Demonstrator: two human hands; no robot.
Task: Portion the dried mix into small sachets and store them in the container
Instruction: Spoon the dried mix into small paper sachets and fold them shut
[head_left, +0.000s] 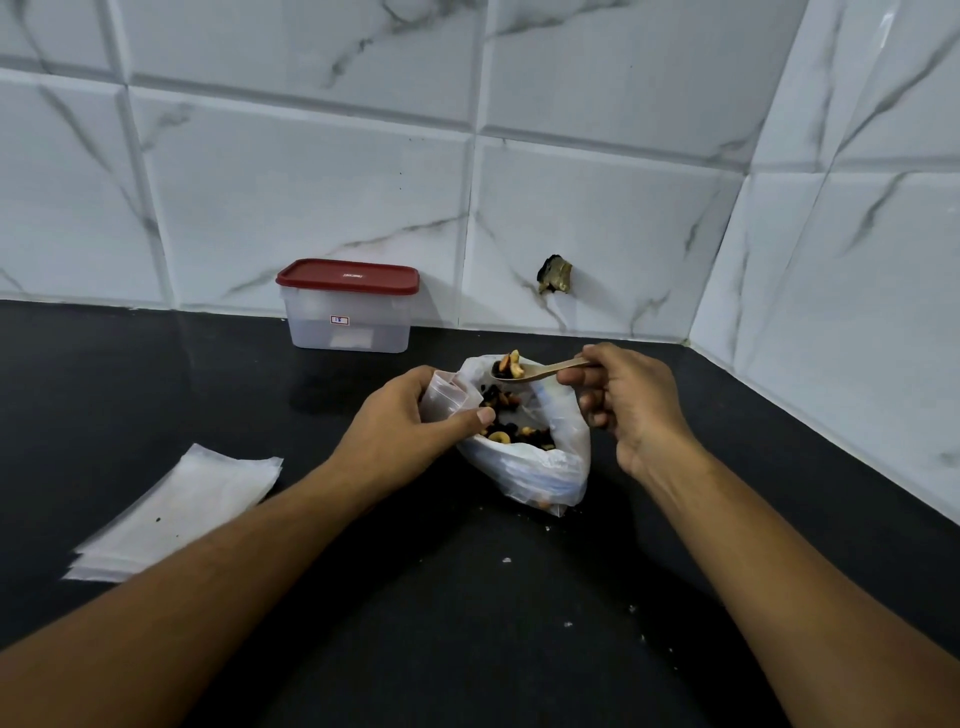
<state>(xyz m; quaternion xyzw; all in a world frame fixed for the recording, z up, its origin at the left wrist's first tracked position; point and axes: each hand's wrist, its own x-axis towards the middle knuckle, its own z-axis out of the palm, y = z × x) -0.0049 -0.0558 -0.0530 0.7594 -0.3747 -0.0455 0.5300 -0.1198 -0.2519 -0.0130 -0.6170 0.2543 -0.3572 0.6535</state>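
Note:
A white plastic bag (540, 467) lies open on the black counter, with dried mix (519, 431) of nuts and dark fruit inside. My left hand (410, 421) grips a small clear sachet (447, 395) at the bag's left rim, mouth facing up. My right hand (628, 400) holds a wooden spoon (545, 370) heaped with mix, hovering over the bag just right of the sachet. A clear container (348, 322) with a red lid, shut, stands against the back wall.
A stack of flat empty sachets (176, 509) lies on the black counter (467, 597) at the left. Small crumbs dot the counter in front. Marble-look tiled walls meet in a corner at the right, with a dark hole (555, 274) in the back tile.

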